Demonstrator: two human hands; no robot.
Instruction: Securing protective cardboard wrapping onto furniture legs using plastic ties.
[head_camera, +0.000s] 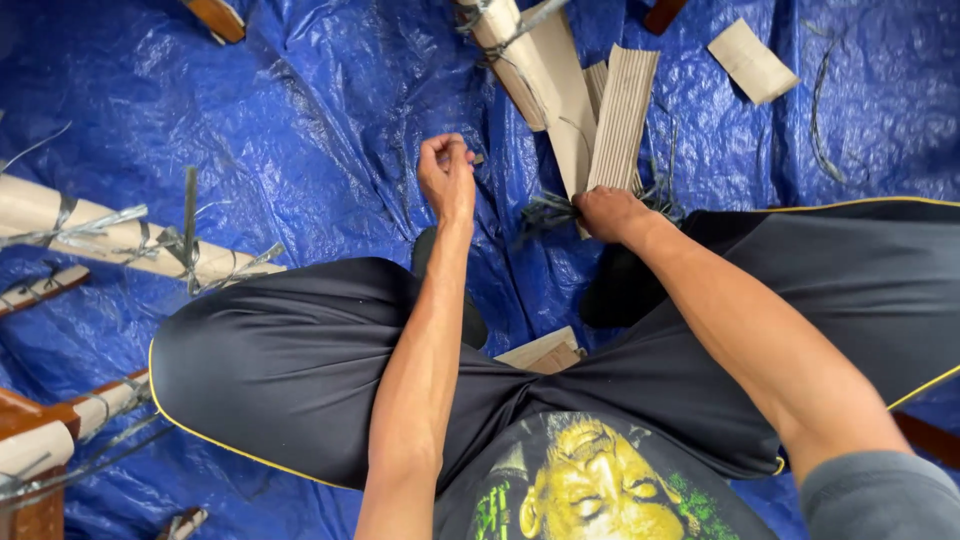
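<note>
1. Our left hand (446, 178) pinches a small scrap shut between its fingertips; our right hand (608, 213) grips grey strapping (548, 210).
2. Just beyond, corrugated cardboard strips (620, 120) lie on blue tarp (300, 120).
3. Far right, a loose cardboard piece (752, 62).

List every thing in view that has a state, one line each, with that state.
left hand: raised, fingers pinched shut on a small piece.
right hand: pressed down on the corrugated cardboard strips and grey strapping.
wrapped bundle: lying flat, still bound with straps.
blue tarp: spread out, creased.
cardboard scrap: loose, lying flat.
</note>
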